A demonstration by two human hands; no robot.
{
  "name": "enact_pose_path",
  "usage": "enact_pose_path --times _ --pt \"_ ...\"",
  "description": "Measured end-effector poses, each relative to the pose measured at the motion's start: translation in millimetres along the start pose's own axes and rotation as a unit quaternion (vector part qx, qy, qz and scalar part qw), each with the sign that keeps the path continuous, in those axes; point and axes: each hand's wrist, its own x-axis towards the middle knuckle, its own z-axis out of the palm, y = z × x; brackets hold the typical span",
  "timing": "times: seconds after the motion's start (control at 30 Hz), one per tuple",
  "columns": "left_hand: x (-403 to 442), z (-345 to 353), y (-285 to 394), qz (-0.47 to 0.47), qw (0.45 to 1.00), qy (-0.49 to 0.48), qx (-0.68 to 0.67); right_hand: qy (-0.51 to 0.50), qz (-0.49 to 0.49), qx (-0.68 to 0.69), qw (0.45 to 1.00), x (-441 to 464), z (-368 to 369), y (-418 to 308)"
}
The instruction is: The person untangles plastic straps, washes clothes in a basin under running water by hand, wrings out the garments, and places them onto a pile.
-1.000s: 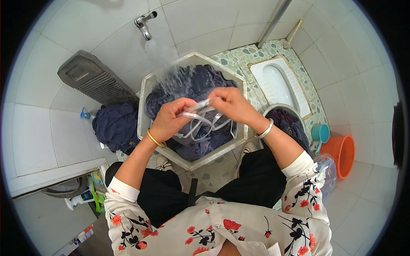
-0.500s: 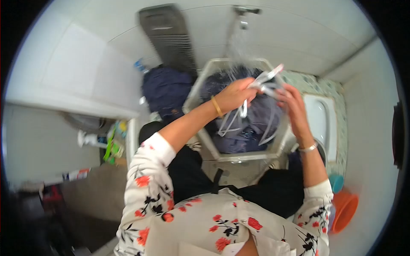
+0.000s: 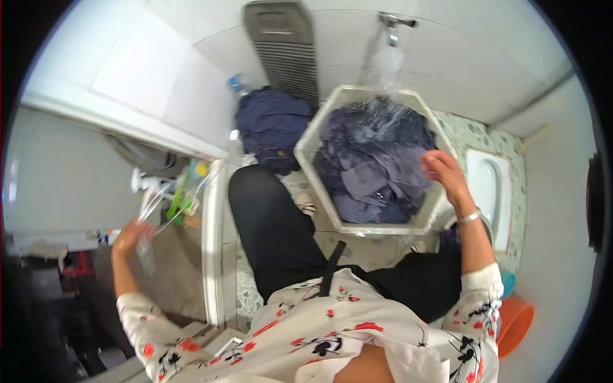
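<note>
My left hand (image 3: 132,237) is out through the doorway at the left, closed on white straps (image 3: 153,203) that dangle around it, blurred by motion. My right hand (image 3: 443,171) hovers over the right rim of a hexagonal tub (image 3: 312,142), its fingers curled; whether anything small is between them I cannot make out. Wet dark blue clothes (image 3: 370,169) fill the tub. Water from the wall tap (image 3: 393,37) pours onto them.
A washboard (image 3: 285,54) leans on the wall behind a pile of dark clothes (image 3: 271,124). The door frame (image 3: 214,242) stands at the left. A squat toilet (image 3: 488,191) and an orange bucket (image 3: 514,327) are at the right.
My left hand has swung from above the tub to the far left, carrying the white straps. My right hand has let go of them and stays near the tub. The view has shifted left.
</note>
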Motion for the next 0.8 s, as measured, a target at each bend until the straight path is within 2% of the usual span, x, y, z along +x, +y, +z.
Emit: enact_pose_path --times 0.03,0.07,0.1,0.13,0.23,0.37,0.4,0.5,0.53,0.6,0.67,0.73,0.8 --pt "-38 -14 -17 -0.144 0.959 0.17 0.178 0.001 0.017 0.002 1.0 -1 1 4" --pt "-49 -66 -94 -0.279 0.906 0.211 0.238 -0.008 0.034 0.009 0.999 2 1 11" --pt "-87 -82 -144 -0.267 0.912 0.196 0.241 -0.002 0.059 0.002 0.998 1 4 10" --pt "-117 -107 -190 -0.304 0.886 0.246 0.248 -0.004 0.068 0.008 0.998 4 2 17" --pt "-101 -93 -193 -0.413 0.776 0.401 0.256 0.004 0.077 -0.007 0.997 7 1 25" --pt "-101 -69 -193 -0.527 0.557 0.595 0.242 -0.01 0.094 -0.028 0.995 8 -1 35" --pt "-85 -69 -193 -0.522 0.561 0.595 0.242 -0.01 0.098 -0.03 0.995 8 -3 35" --pt "-16 -50 -183 -0.429 0.637 0.57 0.292 0.024 0.079 -0.013 0.996 5 -9 30" --pt "10 -42 -167 -0.394 0.658 0.55 0.331 0.029 0.062 -0.018 0.997 3 -12 27" --pt "59 -19 -104 -0.329 0.737 0.461 0.369 0.041 0.049 0.003 0.998 -1 -18 28" --pt "112 -10 -83 -0.142 0.739 0.502 0.425 0.041 0.062 -0.017 0.997 -3 -24 31" --pt "160 7 -38 0.045 0.804 0.454 0.381 0.045 0.059 -0.016 0.997 -10 -25 27" --pt "194 48 22 0.208 0.785 0.405 0.421 0.045 0.056 -0.016 0.997 -14 -26 24"
